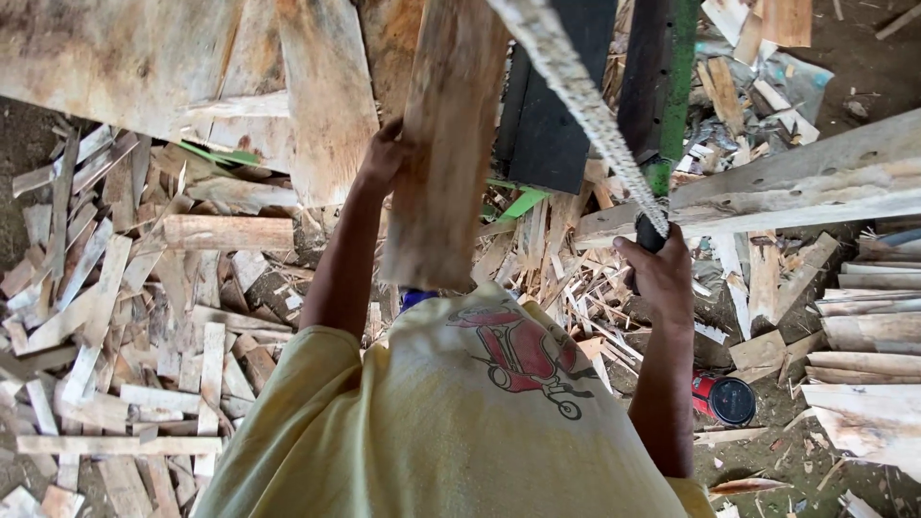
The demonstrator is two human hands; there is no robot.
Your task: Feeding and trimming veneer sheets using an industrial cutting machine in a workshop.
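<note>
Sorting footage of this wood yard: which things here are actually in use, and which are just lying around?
In use:
- wooden plank, upright, gripped at its edge by the left hand
- dark handle with a long toothed blade, gripped by the right hand

Lying about:
- wood offcuts on the ground
- long board
- red and black can

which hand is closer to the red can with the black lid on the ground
Right. The right hand grips a dark handle just above the red can; the left hand holds a wooden plank farther off, up to the left.
</note>
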